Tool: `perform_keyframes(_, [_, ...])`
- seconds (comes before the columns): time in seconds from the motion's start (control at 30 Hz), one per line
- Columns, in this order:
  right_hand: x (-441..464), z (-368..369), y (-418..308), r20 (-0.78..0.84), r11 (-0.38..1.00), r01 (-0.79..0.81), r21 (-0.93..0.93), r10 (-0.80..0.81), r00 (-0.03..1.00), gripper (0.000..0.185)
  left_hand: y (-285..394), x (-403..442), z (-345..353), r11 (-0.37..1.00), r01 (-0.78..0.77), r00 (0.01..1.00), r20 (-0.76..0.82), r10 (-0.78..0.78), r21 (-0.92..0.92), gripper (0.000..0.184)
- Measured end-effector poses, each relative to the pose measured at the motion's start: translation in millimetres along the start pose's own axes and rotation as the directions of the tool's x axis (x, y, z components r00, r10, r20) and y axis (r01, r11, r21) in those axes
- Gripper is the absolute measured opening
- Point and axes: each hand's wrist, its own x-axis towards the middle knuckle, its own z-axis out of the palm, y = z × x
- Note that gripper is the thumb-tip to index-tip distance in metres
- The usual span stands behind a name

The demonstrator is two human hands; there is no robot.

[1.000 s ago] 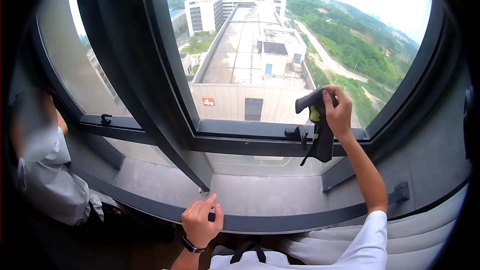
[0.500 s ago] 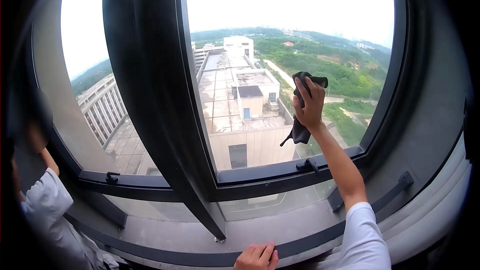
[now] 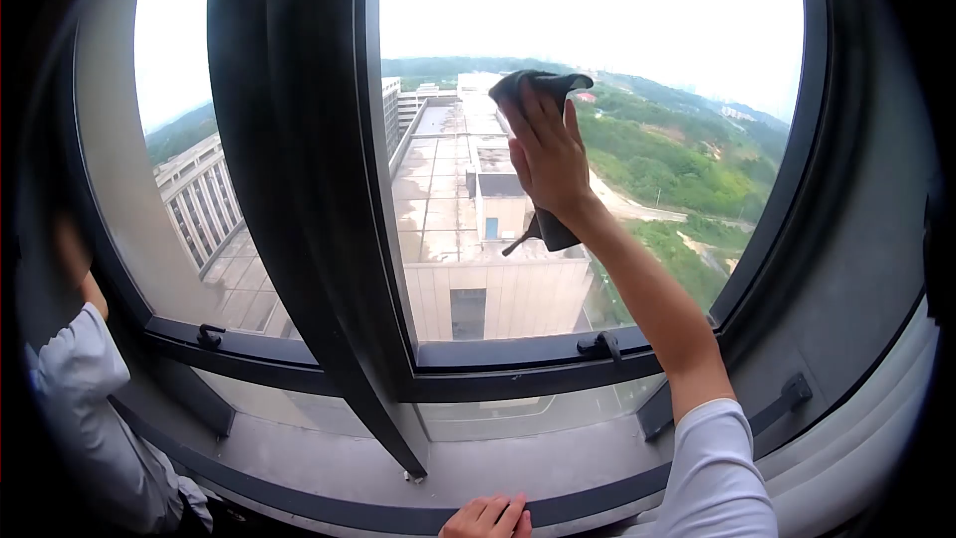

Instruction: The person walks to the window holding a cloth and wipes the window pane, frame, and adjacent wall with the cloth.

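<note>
My right hand [image 3: 550, 154] presses a dark cloth [image 3: 558, 227] against the large window pane [image 3: 597, 0], its fingers spread over the cloth's upper part. Below the palm the cloth hangs down, with a thin strap sticking out to the left. At the bottom edge of the view, my left hand [image 3: 486, 518] rests by the dark rail [image 3: 578, 498], fingers bent and close together; its lower part is cut off, and nothing shows in it. A black window handle [image 3: 599, 345] sits on the lower frame, beneath the cloth.
Another person's sleeve [image 3: 85, 369] and raised arm are at the far left, beside a second pane. A thick dark mullion [image 3: 289, 139] divides the panes. A grey ledge [image 3: 538, 453] lies behind the rail, and pale folded fabric [image 3: 846, 458] is at the lower right.
My right hand has carried the cloth from low by the handle up and leftward onto the glass. My left hand has moved lower in view, to the rail. The view has tilted up.
</note>
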Motion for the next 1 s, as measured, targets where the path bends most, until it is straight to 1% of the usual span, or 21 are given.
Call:
perform_keyframes(0.03, [-23.8, 5.3, -6.6, 0.079, 0.997, 0.068, 0.047, -0.072, 0.994, 0.053, -0.2, 1.4, 2.2, 1.000, 0.018, 1.000, -0.010, -0.018, 0.005, 0.012])
perform_keyframes(0.1, [-76.5, 16.9, -8.5, 0.131, 0.956, 0.280, 0.084, -0.290, 0.948, 0.058, 2.8, -1.4, 2.7, 0.996, 0.072, 0.997, 0.034, -0.073, 0.045, 0.011])
perform_keyframes(0.13, [-87.0, 12.9, -3.9, 0.247, 0.943, 0.288, 0.164, -0.322, 0.914, 0.065, 2.7, -0.5, 4.2, 0.995, 0.089, 0.996, 0.008, -0.090, 0.050, 0.012])
perform_keyframes(0.17, [-86.6, 12.4, 9.3, 0.138, 0.910, 0.405, 0.088, -0.414, 0.900, 0.066, 1.6, 1.8, 6.0, 0.994, 0.089, 0.996, -0.012, -0.088, 0.069, 0.012])
perform_keyframes(0.23, [-48.4, -3.4, 28.9, 0.094, 0.898, 0.432, 0.085, -0.439, 0.894, 0.063, 3.8, -1.3, 8.8, 0.985, 0.143, 0.989, -0.033, -0.141, 0.092, 0.014])
perform_keyframes(0.3, [13.6, -16.0, 45.2, -0.070, 0.983, 0.180, -0.022, -0.181, 0.981, 0.060, 3.6, 1.0, 13.1, 0.978, 0.176, 0.984, -0.050, -0.171, 0.108, 0.017])
perform_keyframes(0.37, [70.0, -14.3, 57.5, -0.280, 0.998, 0.031, 0.058, -0.013, 0.960, 0.058, 10.9, 3.9, 5.9, 0.959, 0.268, 0.963, 0.008, -0.270, 0.086, 0.018])
perform_keyframes(0.43, [98.1, -2.3, 38.5, -0.333, 0.991, 0.003, 0.133, 0.042, 0.942, 0.057, 12.2, 12.0, 4.8, 0.945, 0.315, 0.948, 0.011, -0.317, 0.089, 0.019])
perform_keyframes(0.5, [95.6, 12.3, 2.4, -0.342, 0.982, 0.123, 0.146, -0.067, 0.937, 0.054, 13.9, 6.8, 6.0, 0.950, 0.308, 0.951, -0.007, -0.308, 0.052, 0.020])
perform_keyframes(0.53, [83.2, 24.3, -17.6, -0.258, 0.962, 0.161, 0.222, -0.101, 0.961, 0.051, 13.0, 7.5, 6.2, 0.953, 0.298, 0.954, -0.018, -0.298, 0.057, 0.020])
perform_keyframes(0.57, [64.4, 36.6, -39.2, -0.206, 0.960, 0.214, 0.181, -0.175, 0.963, 0.047, 8.8, 7.5, 5.7, 0.952, 0.298, 0.954, -0.019, -0.298, 0.063, 0.020])
perform_keyframes(0.63, [14.0, 62.9, -70.0, -0.093, 0.916, 0.348, 0.202, -0.336, 0.937, 0.038, 7.6, 4.0, 6.6, 0.976, 0.208, 0.978, -0.036, -0.206, 0.068, 0.019])
perform_keyframes(0.67, [-6.0, 55.5, -76.4, -0.021, 0.907, 0.333, 0.257, -0.339, 0.940, 0.035, 7.2, 5.7, 4.1, 0.979, 0.190, 0.982, -0.034, -0.188, 0.077, 0.018])
perform_keyframes(0.7, [-21.2, 52.0, -75.4, -0.012, 0.905, 0.334, 0.263, -0.343, 0.939, 0.035, 5.9, 4.3, 4.3, 0.978, 0.199, 0.980, -0.031, -0.197, 0.071, 0.018])
perform_keyframes(0.77, [-43.6, 45.7, -63.5, 0.092, 0.866, 0.424, 0.267, -0.461, 0.883, 0.032, 4.7, 2.5, 6.0, 0.986, 0.153, 0.988, -0.041, -0.150, 0.066, 0.019])
perform_keyframes(0.83, [-28.9, 32.2, -37.1, 0.076, 0.829, 0.494, 0.264, -0.528, 0.846, 0.024, 5.6, 1.2, 7.1, 0.988, 0.139, 0.989, -0.050, -0.136, 0.063, 0.019])
perform_keyframes(0.87, [-19.1, 26.6, -21.0, 0.030, 0.843, 0.477, 0.249, -0.499, 0.866, 0.021, 6.0, 0.1, 7.8, 0.984, 0.165, 0.986, -0.038, -0.163, 0.063, 0.018])
perform_keyframes(0.9, [-7.3, 12.2, -2.5, -0.083, 0.859, 0.490, 0.149, -0.483, 0.871, 0.019, 5.0, 0.6, 8.3, 0.980, 0.187, 0.982, -0.025, -0.186, 0.063, 0.017])
perform_keyframes(0.93, [7.6, -1.2, 21.2, -0.147, 0.871, 0.467, 0.152, -0.448, 0.882, 0.022, 3.6, 1.6, 6.7, 0.981, 0.182, 0.983, -0.027, -0.181, 0.063, 0.017])
perform_keyframes(0.97, [26.6, -22.7, 61.2, -0.222, 0.968, 0.246, 0.046, -0.230, 0.948, 0.025, 2.8, 2.1, 7.1, 0.981, 0.195, 0.981, 0.006, -0.195, 0.016, 0.017])
perform_keyframes(1.0, [26.4, -30.0, 83.5, -0.273, 0.983, 0.180, 0.024, -0.167, 0.947, 0.026, 3.0, 1.4, 5.9, 0.977, 0.211, 0.977, 0.041, -0.210, -0.029, 0.017])
